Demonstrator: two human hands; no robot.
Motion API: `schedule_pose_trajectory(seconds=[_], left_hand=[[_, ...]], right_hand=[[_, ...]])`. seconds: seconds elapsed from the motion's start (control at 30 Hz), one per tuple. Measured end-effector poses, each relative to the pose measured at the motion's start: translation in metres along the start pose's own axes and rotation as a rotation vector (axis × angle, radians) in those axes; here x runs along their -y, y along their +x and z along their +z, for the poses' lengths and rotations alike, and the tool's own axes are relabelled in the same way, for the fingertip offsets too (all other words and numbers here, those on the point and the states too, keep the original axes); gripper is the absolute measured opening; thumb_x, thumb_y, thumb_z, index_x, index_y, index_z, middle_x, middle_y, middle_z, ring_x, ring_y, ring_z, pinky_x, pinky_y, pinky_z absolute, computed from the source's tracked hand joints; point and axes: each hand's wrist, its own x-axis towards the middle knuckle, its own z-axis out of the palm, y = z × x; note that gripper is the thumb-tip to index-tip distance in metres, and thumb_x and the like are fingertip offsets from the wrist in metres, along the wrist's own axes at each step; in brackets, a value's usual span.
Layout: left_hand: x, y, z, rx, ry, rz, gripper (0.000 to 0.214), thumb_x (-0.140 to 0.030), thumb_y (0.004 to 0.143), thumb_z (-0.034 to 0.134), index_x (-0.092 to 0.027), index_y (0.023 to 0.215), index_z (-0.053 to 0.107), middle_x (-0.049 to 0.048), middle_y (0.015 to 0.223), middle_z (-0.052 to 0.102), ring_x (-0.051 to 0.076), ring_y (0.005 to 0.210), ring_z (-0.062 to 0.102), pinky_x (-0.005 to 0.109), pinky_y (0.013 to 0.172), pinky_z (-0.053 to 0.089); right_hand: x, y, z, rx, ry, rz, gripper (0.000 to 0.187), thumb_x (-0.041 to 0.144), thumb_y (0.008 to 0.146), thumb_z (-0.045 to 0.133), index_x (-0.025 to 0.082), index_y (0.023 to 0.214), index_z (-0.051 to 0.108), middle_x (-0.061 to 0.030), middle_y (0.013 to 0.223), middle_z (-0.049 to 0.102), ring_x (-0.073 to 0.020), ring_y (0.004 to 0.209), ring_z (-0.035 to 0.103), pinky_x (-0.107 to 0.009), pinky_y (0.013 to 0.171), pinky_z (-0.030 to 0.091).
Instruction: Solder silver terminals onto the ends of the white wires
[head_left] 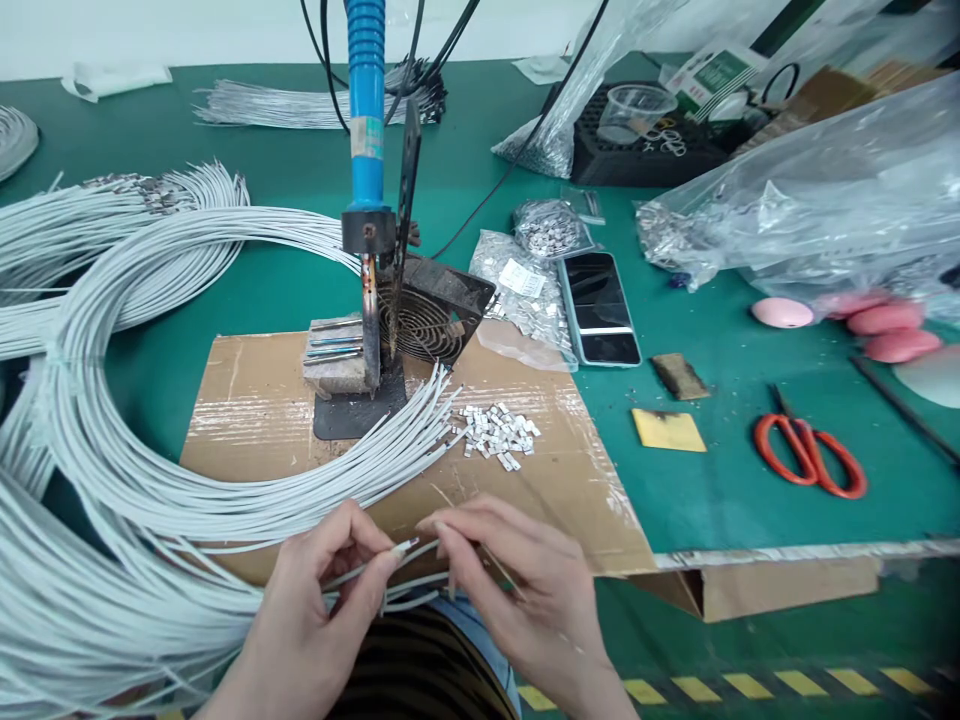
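Note:
My left hand (322,590) is closed in a pinch on a white cable, near a small pale tip (406,546) that sticks out past the thumb. My right hand (517,580) is also closed, its thumb and fingertips meeting on a length of white cable (420,552) just right of that tip. A thin pale strand runs across the right fingers; whether they grip it is unclear. Beyond the hands, a bundle of white cables (352,490) fans out its ends beside a pile of small metal connectors (499,433) on the cardboard (577,490).
A blue-handled soldering iron (367,100) stands tip down behind the hands, beside a black fan (427,315). Coiled cables (75,390) fill the left. On the right are a phone (598,308), red-handled scissors (810,450), a yellow sponge (667,430) and plastic bags (817,190).

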Motion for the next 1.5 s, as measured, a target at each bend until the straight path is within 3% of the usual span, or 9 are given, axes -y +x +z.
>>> schedule_pose_trajectory(seconds=[0.1, 0.23, 0.33, 0.43, 0.5, 0.7, 0.93, 1.17, 1.5], left_hand=[[-0.006, -0.001, 0.002, -0.017, -0.016, -0.018, 0.028, -0.036, 0.096, 0.067, -0.021, 0.073, 0.061, -0.0042, 0.062, 0.056, 0.014, 0.059, 0.049, 0.026, 0.059, 0.037], [-0.005, 0.000, 0.002, -0.010, -0.017, -0.018, 0.028, -0.037, 0.095, 0.069, -0.021, 0.073, 0.062, -0.0037, 0.064, 0.055, 0.014, 0.061, 0.047, 0.026, 0.060, 0.037], [-0.004, 0.000, 0.001, 0.005, -0.034, -0.031, 0.030, -0.040, 0.096, 0.068, -0.021, 0.074, 0.062, -0.0035, 0.065, 0.055, 0.014, 0.061, 0.046, 0.026, 0.060, 0.037], [-0.006, -0.001, 0.001, 0.031, -0.071, -0.072, 0.033, -0.043, 0.091, 0.074, -0.021, 0.071, 0.060, -0.0042, 0.064, 0.052, 0.014, 0.060, 0.043, 0.025, 0.057, 0.033], [-0.008, -0.001, 0.001, 0.057, -0.099, -0.105, 0.035, -0.045, 0.088, 0.078, -0.021, 0.071, 0.059, -0.0048, 0.063, 0.050, 0.013, 0.060, 0.040, 0.025, 0.056, 0.030], [-0.007, 0.000, -0.002, 0.058, -0.172, -0.134, 0.045, -0.059, 0.089, 0.077, -0.020, 0.071, 0.061, -0.0052, 0.062, 0.047, 0.013, 0.059, 0.037, 0.026, 0.055, 0.027], [-0.001, 0.005, -0.008, 0.102, -0.239, -0.104, 0.046, -0.062, 0.095, 0.070, -0.019, 0.079, 0.063, -0.0061, 0.065, 0.046, 0.011, 0.058, 0.033, 0.023, 0.053, 0.029], [0.002, 0.005, -0.008, 0.088, -0.258, -0.063, 0.042, -0.056, 0.096, 0.072, -0.020, 0.078, 0.063, -0.0064, 0.065, 0.046, 0.011, 0.058, 0.032, 0.022, 0.053, 0.030], [0.006, 0.007, -0.008, 0.082, -0.255, -0.048, 0.038, -0.052, 0.095, 0.075, -0.020, 0.077, 0.065, -0.0034, 0.068, 0.057, 0.012, 0.062, 0.048, 0.021, 0.059, 0.040]], right_hand=[[-0.001, 0.000, -0.002, -0.072, 0.069, 0.061, 0.025, 0.012, 0.100, 0.067, 0.028, 0.107, 0.085, 0.0022, 0.068, 0.069, -0.0106, 0.052, 0.063, -0.020, 0.051, 0.051], [0.003, 0.002, 0.001, 0.024, 0.099, 0.088, 0.011, 0.018, 0.096, 0.075, 0.021, 0.102, 0.083, -0.0022, 0.076, 0.075, -0.0136, 0.062, 0.069, -0.021, 0.055, 0.056], [0.004, 0.005, 0.005, 0.054, -0.011, -0.043, 0.007, 0.014, 0.096, 0.073, 0.017, 0.094, 0.079, -0.0042, 0.077, 0.075, -0.0154, 0.066, 0.069, -0.025, 0.061, 0.057], [0.002, 0.007, 0.007, 0.093, -0.145, -0.233, 0.020, 0.006, 0.098, 0.063, 0.019, 0.085, 0.071, -0.0042, 0.072, 0.072, -0.0167, 0.065, 0.062, -0.029, 0.064, 0.054], [0.000, 0.009, 0.006, 0.124, -0.149, -0.256, 0.022, 0.006, 0.098, 0.059, 0.020, 0.083, 0.068, -0.0031, 0.069, 0.068, -0.0170, 0.064, 0.057, -0.030, 0.061, 0.051], [-0.012, 0.008, 0.002, -0.207, 0.097, 0.116, 0.029, 0.018, 0.103, 0.064, 0.022, 0.075, 0.071, 0.0046, 0.056, 0.055, -0.0119, 0.052, 0.051, -0.025, 0.053, 0.043], [-0.010, -0.005, 0.022, -0.017, 0.419, 0.288, 0.015, 0.029, 0.098, 0.075, 0.027, 0.102, 0.089, -0.0007, 0.074, 0.068, -0.0081, 0.048, 0.053, -0.022, 0.044, 0.041], [-0.008, -0.007, 0.033, -0.024, 0.599, 0.419, 0.016, 0.039, 0.091, 0.083, 0.024, 0.092, 0.089, 0.0009, 0.071, 0.062, -0.0064, 0.044, 0.052, -0.019, 0.039, 0.040], [-0.005, -0.008, 0.032, -0.043, 0.618, 0.421, 0.009, 0.031, 0.091, 0.083, 0.026, 0.092, 0.090, 0.0012, 0.071, 0.063, -0.0054, 0.044, 0.053, -0.018, 0.040, 0.040]])
